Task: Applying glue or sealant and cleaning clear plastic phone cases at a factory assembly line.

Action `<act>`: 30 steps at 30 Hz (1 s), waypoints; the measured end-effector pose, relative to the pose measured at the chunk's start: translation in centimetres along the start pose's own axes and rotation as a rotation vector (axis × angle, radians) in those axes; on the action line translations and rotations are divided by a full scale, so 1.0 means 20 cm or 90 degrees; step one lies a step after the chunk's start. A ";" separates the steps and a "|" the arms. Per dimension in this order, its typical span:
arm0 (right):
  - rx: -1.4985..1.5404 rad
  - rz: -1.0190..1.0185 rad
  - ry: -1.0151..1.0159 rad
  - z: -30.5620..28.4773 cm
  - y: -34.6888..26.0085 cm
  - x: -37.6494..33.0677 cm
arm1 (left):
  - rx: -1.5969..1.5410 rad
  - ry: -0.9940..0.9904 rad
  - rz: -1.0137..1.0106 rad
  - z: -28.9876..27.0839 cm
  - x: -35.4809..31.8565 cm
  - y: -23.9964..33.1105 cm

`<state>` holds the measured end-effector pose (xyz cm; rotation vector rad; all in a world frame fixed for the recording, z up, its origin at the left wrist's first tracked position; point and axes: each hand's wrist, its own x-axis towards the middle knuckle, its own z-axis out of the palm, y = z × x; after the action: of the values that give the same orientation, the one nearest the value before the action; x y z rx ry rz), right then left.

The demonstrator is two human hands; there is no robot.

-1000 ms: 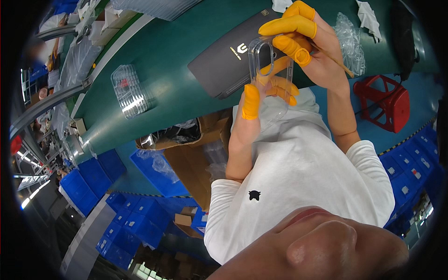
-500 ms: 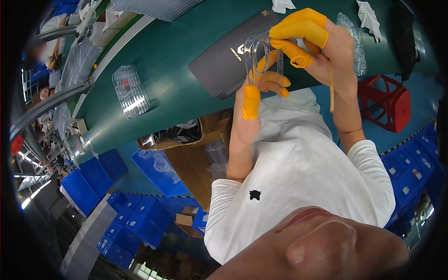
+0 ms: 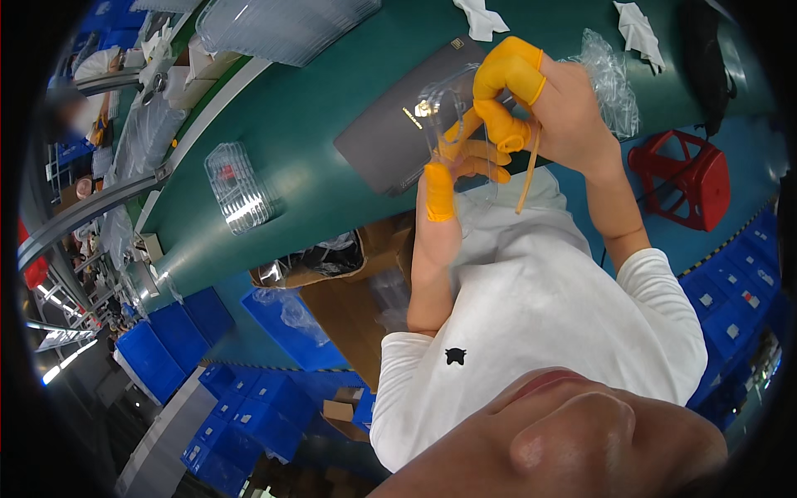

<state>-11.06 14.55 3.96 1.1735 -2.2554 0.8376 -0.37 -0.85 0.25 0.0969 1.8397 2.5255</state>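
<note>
Green worktop (image 3: 307, 158) carries everything being handled. Open cardboard box (image 3: 344, 311) sits below its near edge, probably for easy reach. Dark grey mat (image 3: 369, 137) lies flat on the worktop, likely as a soft, contrasting backing. Upper left, pile of clear trays (image 3: 286, 29); nearer, a small stack of clear cases (image 3: 241, 191), nested, presumably to save room, within reach on the left side. Crumpled clear plastic (image 3: 610, 91) sits right of the hands, seemingly pushed aside.

Left hand (image 3: 442, 189) pinches one clear case (image 3: 452, 95) between thumb and fingers, held up over the mat, probably to steady it by the edges. Right hand (image 3: 548, 104): fingers curled, tips pressed together around a thin tan stick (image 3: 529, 170), tail hanging back toward the wrist; can't tell whether its tip touches the case. Yellow finger cots (image 3: 510, 66), likely to keep smudges off the plastic.
</note>
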 end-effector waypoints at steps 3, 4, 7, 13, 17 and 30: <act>0.106 0.016 -0.066 -0.02 -0.02 -0.03 | -0.014 0.048 -0.080 0.00 0.03 0.04; 0.105 0.015 -0.064 -0.02 -0.02 -0.02 | -0.007 0.055 -0.083 0.01 0.03 0.05; 0.124 0.004 0.055 -0.01 0.00 0.04 | -0.024 0.030 -0.070 0.01 0.04 0.05; 0.051 0.017 0.072 -0.02 0.01 0.06 | -0.070 -0.036 -0.028 0.03 0.05 0.01; 0.034 0.008 0.060 -0.04 0.00 0.06 | -0.039 -0.038 -0.055 0.06 0.03 0.01; 0.026 0.039 -0.076 -0.08 -0.04 -0.04 | -0.028 0.026 -0.069 0.04 0.02 -0.01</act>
<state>-9.72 15.79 4.82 1.2075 -2.3916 0.8606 -0.82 0.03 0.28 -0.0531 1.7514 2.5108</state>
